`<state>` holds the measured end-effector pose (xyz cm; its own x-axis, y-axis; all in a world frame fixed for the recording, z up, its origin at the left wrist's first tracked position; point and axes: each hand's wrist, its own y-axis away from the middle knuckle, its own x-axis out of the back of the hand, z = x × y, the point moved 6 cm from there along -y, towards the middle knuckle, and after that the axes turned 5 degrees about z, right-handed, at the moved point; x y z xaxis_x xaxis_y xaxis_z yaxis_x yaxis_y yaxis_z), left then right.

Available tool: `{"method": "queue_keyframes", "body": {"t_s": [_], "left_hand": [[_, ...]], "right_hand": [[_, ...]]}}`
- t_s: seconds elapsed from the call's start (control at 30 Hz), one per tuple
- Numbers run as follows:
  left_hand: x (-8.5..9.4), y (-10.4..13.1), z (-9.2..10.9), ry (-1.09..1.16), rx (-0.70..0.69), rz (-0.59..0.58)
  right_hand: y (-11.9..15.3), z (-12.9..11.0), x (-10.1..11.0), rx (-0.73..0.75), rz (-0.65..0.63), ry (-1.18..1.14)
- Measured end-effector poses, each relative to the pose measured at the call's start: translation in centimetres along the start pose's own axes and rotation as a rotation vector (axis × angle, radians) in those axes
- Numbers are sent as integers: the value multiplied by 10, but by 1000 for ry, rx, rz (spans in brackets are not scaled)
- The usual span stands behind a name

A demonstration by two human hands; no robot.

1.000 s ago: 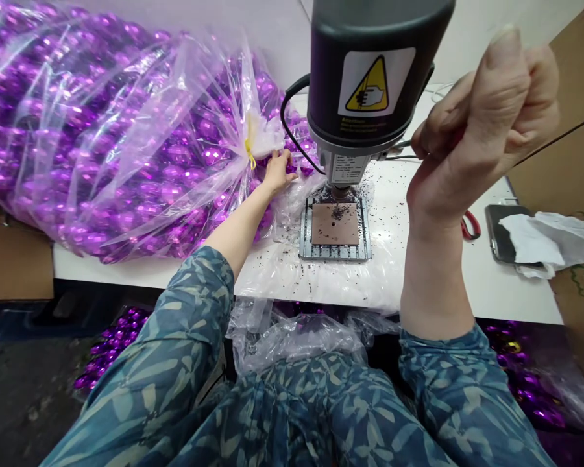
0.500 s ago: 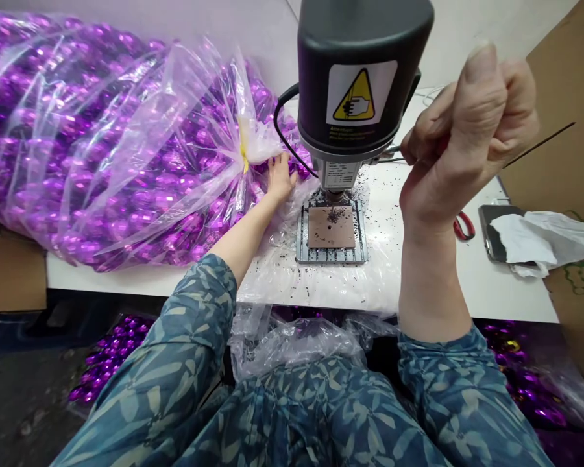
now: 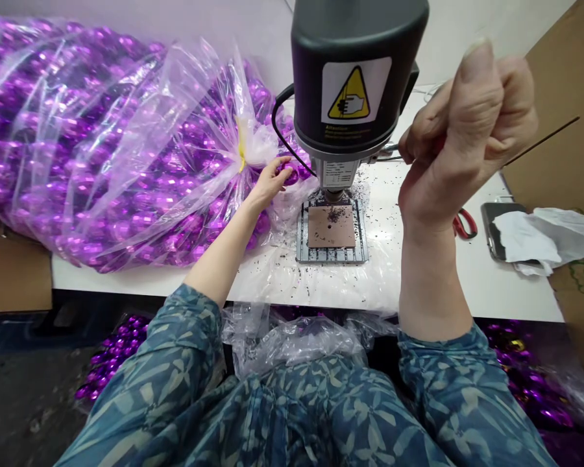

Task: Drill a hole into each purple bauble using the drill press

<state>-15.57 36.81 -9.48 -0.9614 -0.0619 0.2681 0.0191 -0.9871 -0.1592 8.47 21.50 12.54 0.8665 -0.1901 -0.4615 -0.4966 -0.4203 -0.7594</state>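
Beside the tied neck of the big clear bag of shiny purple balls [image 3: 102,149], my left hand [image 3: 272,178] holds a purple ball [image 3: 291,174] with its fingers. My right hand [image 3: 470,126] is raised at the right of the black drill press [image 3: 360,78], its fingers closed round the machine's lever [image 3: 392,152]; most of the grip is hidden. Under the drill head, a brown plate [image 3: 331,227] with a small dark hole lies on the slotted metal base [image 3: 331,255]. Dark shavings are scattered over the plate and around it.
Red-handled pliers [image 3: 464,224] lie right of my right forearm. Farther right, white paper [image 3: 528,240] covers part of a dark phone-like object [image 3: 494,220]. Cardboard [image 3: 559,117] stands at the right edge. Clear plastic [image 3: 296,344] hangs at the table front; purple balls [image 3: 114,353] lie below.
My left hand has moved slightly left and toward me, away from the balls behind the bag's neck, and a purple ball now shows in its fingers. My right hand is nearly still.
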Motion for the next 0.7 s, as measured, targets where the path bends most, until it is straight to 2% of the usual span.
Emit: {"method": "queue_keyframes", "body": {"t_s": [0.1,0.23,0.33,0.43,0.7], "left_hand": [[17,32,13,217,127,-57],[25,72,37,354,133,-142],[18,92,43,385,129,-162],[6,104,40,398,140,-167],[-21,121,30,471,234,-210]], "right_hand": [[1,0,0,-4,1,5],[1,0,-1,-7,4,38],[-1,2,-1,-1,9,69],[-1,3,-1,12,15,102],[0,5,0,30,5,57]]}}
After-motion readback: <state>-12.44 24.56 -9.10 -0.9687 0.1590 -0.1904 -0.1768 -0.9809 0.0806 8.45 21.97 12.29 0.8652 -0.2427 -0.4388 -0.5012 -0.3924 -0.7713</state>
